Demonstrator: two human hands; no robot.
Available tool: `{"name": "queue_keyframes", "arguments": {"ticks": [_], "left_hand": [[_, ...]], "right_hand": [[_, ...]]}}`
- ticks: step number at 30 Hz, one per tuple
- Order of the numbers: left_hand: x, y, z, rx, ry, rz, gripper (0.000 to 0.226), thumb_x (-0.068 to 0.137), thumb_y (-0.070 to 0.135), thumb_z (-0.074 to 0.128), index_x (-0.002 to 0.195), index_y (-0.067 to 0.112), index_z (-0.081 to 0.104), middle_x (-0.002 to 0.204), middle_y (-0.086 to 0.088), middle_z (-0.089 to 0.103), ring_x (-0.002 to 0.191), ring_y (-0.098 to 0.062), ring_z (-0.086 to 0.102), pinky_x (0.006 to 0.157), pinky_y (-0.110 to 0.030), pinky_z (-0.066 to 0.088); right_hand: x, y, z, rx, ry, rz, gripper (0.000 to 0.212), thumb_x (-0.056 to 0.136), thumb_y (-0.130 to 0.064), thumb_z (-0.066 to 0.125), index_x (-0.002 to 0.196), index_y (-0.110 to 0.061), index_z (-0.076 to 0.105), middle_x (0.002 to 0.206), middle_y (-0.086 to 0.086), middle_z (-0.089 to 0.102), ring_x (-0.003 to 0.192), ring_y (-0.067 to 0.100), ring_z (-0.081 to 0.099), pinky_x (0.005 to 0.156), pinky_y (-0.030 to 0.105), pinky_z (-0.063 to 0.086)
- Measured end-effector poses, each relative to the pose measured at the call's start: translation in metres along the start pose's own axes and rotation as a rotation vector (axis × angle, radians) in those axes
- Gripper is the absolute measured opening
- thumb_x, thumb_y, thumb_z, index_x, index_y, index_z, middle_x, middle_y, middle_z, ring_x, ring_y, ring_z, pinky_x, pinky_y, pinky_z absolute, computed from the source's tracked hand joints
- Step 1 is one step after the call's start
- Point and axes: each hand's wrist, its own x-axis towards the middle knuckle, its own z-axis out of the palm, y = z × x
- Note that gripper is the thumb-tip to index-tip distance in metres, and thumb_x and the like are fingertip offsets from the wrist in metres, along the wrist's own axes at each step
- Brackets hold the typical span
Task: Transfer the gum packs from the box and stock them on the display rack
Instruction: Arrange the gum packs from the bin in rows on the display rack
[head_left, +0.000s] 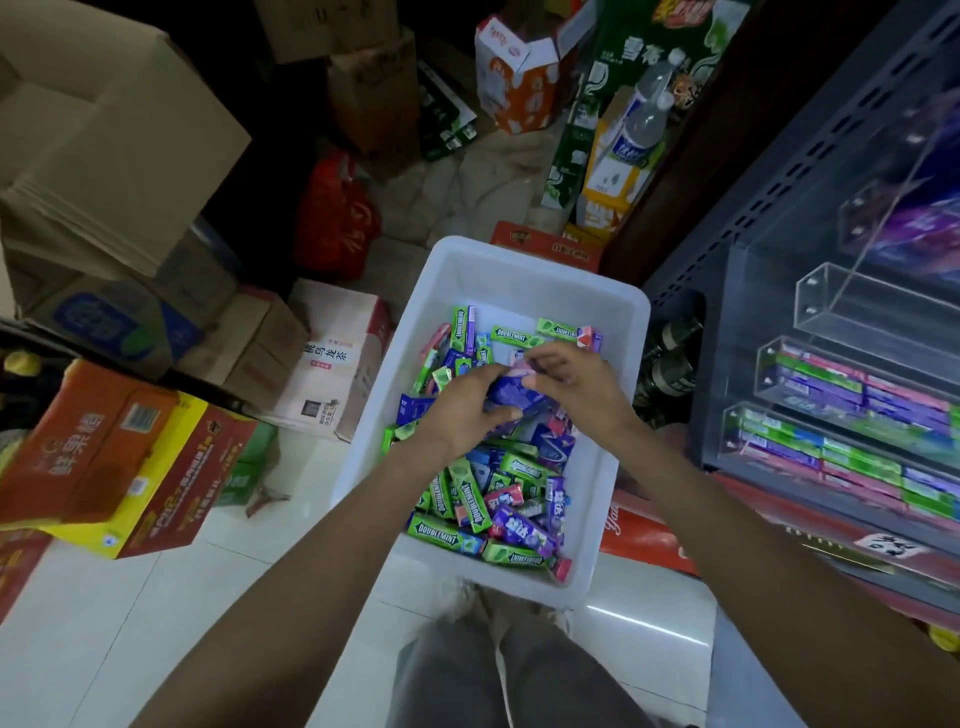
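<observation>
A white plastic box (519, 270) stands on the floor, filled with several loose gum packs (467, 519) in green, purple, blue and pink. Both my hands are down in the box, over its middle. My left hand (462, 410) grips a bunch of blue and purple packs (511, 397) from below. My right hand (571, 379) pinches the top of the same bunch, where a pink pack (519, 370) shows. The display rack (852, 395) stands to the right, with clear acrylic trays. Its two lower trays hold rows of packs, and the upper tray (872, 306) looks empty.
Cardboard cartons and drink cases crowd the floor on the left and at the back, among them a white carton (337, 358) right beside the box. A red bag (337, 218) lies behind it. Dark bottles (670, 358) stand between box and rack. My knee (509, 675) is below the box.
</observation>
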Motion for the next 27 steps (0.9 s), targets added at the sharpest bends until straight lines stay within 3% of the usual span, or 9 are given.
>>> {"name": "queue_keyframes", "arguments": {"ticks": [2, 4, 7, 11, 15, 19, 23, 27], "left_hand": [[0.008, 0.003, 0.002, -0.064, 0.048, -0.028, 0.049, 0.086, 0.021, 0.068, 0.128, 0.005, 0.050, 0.114, -0.010, 0.063, 0.099, -0.019, 0.059, 0.072, -0.012, 0.036], [0.011, 0.000, 0.002, -0.140, 0.139, -0.058, 0.043, 0.086, 0.021, 0.068, 0.123, 0.004, 0.053, 0.100, -0.004, 0.063, 0.088, -0.017, 0.058, 0.068, -0.014, 0.038], [0.013, -0.009, -0.005, -0.377, 0.262, -0.165, 0.027, 0.085, 0.017, 0.069, 0.107, 0.006, 0.058, 0.093, -0.006, 0.064, 0.086, -0.023, 0.062, 0.075, -0.026, 0.049], [0.011, -0.024, -0.020, -0.583, 0.330, -0.278, 0.014, 0.083, 0.010, 0.069, 0.085, 0.018, 0.058, 0.091, -0.007, 0.067, 0.084, -0.025, 0.063, 0.083, -0.042, 0.054], [0.003, -0.029, -0.029, -0.630, 0.349, -0.288, 0.008, 0.084, 0.010, 0.068, 0.087, 0.009, 0.061, 0.083, -0.004, 0.067, 0.074, -0.020, 0.063, 0.077, -0.038, 0.053], [-0.003, -0.028, -0.036, -0.651, 0.369, -0.286, 0.019, 0.084, 0.012, 0.068, 0.095, -0.002, 0.061, 0.089, -0.012, 0.067, 0.081, -0.026, 0.063, 0.083, -0.045, 0.052], [-0.010, -0.024, -0.040, -0.685, 0.387, -0.289, 0.008, 0.084, 0.014, 0.068, 0.087, 0.012, 0.061, 0.085, -0.005, 0.067, 0.080, -0.024, 0.065, 0.086, -0.048, 0.053], [-0.019, -0.005, -0.044, -0.771, 0.393, -0.286, 0.014, 0.086, 0.017, 0.067, 0.096, 0.020, 0.057, 0.089, -0.001, 0.068, 0.079, -0.018, 0.067, 0.076, -0.039, 0.057]], "right_hand": [[0.007, -0.002, -0.005, 0.050, 0.023, 0.010, 0.025, 0.087, -0.009, 0.065, 0.111, -0.006, 0.062, 0.096, 0.002, 0.063, 0.091, 0.013, 0.060, 0.077, 0.007, 0.043], [0.017, 0.007, -0.009, -0.026, 0.036, 0.043, 0.025, 0.093, -0.018, 0.056, 0.116, -0.008, 0.060, 0.101, 0.003, 0.065, 0.095, 0.016, 0.062, 0.080, 0.012, 0.043], [0.037, 0.030, -0.008, -0.413, -0.036, 0.126, 0.036, 0.095, -0.013, 0.052, 0.130, -0.008, 0.049, 0.126, 0.013, 0.057, 0.115, 0.026, 0.055, 0.095, 0.030, 0.040], [0.053, 0.054, 0.008, -0.741, -0.216, 0.137, 0.055, 0.088, -0.002, 0.057, 0.139, -0.010, 0.038, 0.142, 0.012, 0.039, 0.130, 0.028, 0.038, 0.105, 0.037, 0.037], [0.060, 0.061, 0.019, -0.926, -0.206, 0.034, 0.063, 0.080, -0.007, 0.068, 0.136, -0.009, 0.038, 0.139, 0.009, 0.037, 0.131, 0.026, 0.035, 0.105, 0.035, 0.037], [0.063, 0.054, 0.022, -1.066, -0.201, -0.006, 0.052, 0.083, -0.010, 0.065, 0.129, -0.004, 0.041, 0.129, 0.015, 0.040, 0.124, 0.030, 0.039, 0.099, 0.036, 0.038], [0.054, 0.036, 0.012, -0.918, -0.126, 0.038, 0.056, 0.083, -0.034, 0.065, 0.126, -0.007, 0.042, 0.125, 0.015, 0.042, 0.113, 0.032, 0.046, 0.090, 0.038, 0.041], [0.032, -0.001, -0.007, -0.427, 0.090, 0.023, 0.047, 0.080, -0.031, 0.068, 0.116, -0.012, 0.045, 0.110, 0.010, 0.048, 0.096, 0.023, 0.050, 0.076, 0.028, 0.036]]}}
